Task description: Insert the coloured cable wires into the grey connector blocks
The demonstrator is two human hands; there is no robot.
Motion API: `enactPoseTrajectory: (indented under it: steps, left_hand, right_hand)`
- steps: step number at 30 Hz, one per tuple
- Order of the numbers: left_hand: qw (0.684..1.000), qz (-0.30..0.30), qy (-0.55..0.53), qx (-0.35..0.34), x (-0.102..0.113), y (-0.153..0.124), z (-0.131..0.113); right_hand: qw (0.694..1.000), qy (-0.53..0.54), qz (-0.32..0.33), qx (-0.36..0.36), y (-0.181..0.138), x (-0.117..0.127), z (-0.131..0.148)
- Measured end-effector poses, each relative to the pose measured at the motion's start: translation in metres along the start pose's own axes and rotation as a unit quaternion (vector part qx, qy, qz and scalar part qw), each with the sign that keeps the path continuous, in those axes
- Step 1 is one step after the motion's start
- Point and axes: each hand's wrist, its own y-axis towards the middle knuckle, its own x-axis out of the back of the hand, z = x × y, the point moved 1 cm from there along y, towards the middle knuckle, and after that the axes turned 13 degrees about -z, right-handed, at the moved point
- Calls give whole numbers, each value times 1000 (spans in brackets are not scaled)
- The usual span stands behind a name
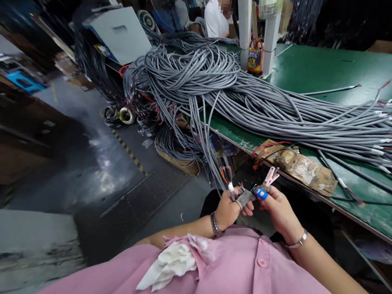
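My left hand (pixel 228 211) is closed around a grey cable near its end, where a white sleeve (pixel 230 187) gives way to orange, red and dark wires (pixel 226 173). A grey wrap covers one of its fingers. Between my hands, thin multicoloured wire ends (pixel 242 186) fan out. My right hand (pixel 278 208) is closed in a pinch close to these ends, with blue tape (pixel 261 193) on the thumb; what lies in the pinch is too small to make out. A pink clip (pixel 271 177) sticks up just past the right fingertips, and I cannot tell whether they touch it.
Grey cables (pixel 260 102) lie in a large bundle across the green table (pixel 320 67), wire ends to the right. A taped cardboard piece (pixel 309 172) sits at the near edge. White posts (pixel 243 22) rise behind. Another person (pixel 216 18) is at the back.
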Motion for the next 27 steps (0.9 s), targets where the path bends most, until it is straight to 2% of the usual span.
enactPoseTrajectory:
  steps: [5,10,17,27]
  left_hand:
    - [1000,13,26,-8,-1,-2,-2]
    - [1000,6,29,-6,0,-2,-3]
    - [1000,10,26,1,-1,-1,-1]
    - [1000,-26,3,-1,2,3,-1]
  right_hand:
    - [1000,12,-11,7,1,-3,-1]
    - [998,60,-27,-16,0,-3,-2]
    - [999,39,-14,-23,0,-8,0]
    - [995,82,-30,-45,-1,-4,-11]
